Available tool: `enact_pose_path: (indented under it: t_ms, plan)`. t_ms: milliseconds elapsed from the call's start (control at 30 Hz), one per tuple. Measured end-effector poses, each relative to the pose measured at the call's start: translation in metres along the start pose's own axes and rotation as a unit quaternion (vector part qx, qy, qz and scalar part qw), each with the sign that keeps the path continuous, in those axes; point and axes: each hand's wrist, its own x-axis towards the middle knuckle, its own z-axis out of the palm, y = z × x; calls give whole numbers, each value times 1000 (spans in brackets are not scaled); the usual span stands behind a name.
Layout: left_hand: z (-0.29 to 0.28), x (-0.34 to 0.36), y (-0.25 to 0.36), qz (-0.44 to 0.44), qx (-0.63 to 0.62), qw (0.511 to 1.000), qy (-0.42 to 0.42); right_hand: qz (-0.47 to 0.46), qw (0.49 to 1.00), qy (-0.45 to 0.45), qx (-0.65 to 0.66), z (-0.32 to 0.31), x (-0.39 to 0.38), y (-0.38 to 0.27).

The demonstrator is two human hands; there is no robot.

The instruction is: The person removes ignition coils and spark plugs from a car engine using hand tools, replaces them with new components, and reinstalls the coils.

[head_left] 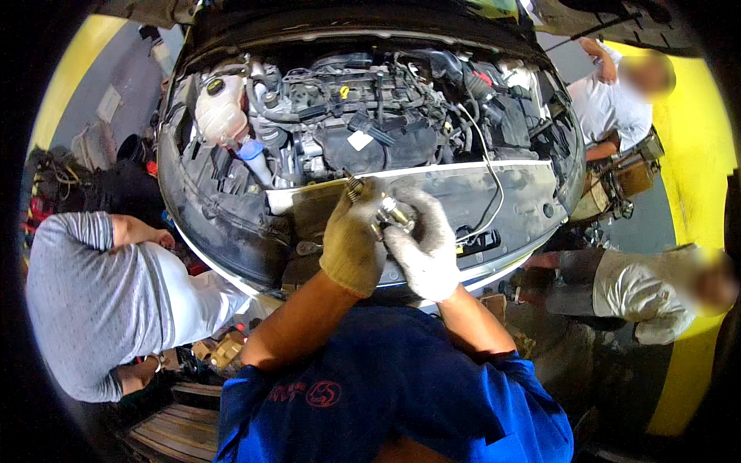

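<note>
A person in a blue shirt (401, 370) leans in over an open car engine (309, 116) in the only view, from the head, both forearms rising from the lower edge toward the middle of the frame. The gloved hands are close together: the right hand (426, 247) is clamped on a shiny metal part (397, 212) just right of the frame's centre, while the left hand (351, 247) is curled beside it, apparently closed on a ridged metal piece (355, 189) that points up from its fingers. Glare and blur make it impossible to tell whether the two pieces touch. Holding them in front of the body, above the front panel (502, 185), likely keeps both in plain sight and steady between the hands; the gloves probably guard against grease and sharp edges. A pale hose (499, 185) bends down over the panel at right of centre, its slack loop clear of the fingers. At upper left stand a cream tank (220, 112) and a blue filler neck (253, 158), while a white card (359, 140) lies on the engine at upper centre, where the broad cover offers a handy resting place. A co-worker in grey (100, 301) bends at left; two others are at right.
</note>
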Motion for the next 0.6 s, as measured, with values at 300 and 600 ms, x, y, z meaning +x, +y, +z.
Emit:
enact_pose_path:
  t_ms: [300, 600]
  plan:
    - [62, -14, -42, -372, -692, 612, 87, 6, 993, 21, -114, -6, 11, 57]
    - [123, -26, -62, -273, -511, 791, -195, 44, 957, 136, -251, -50, -15, 74]
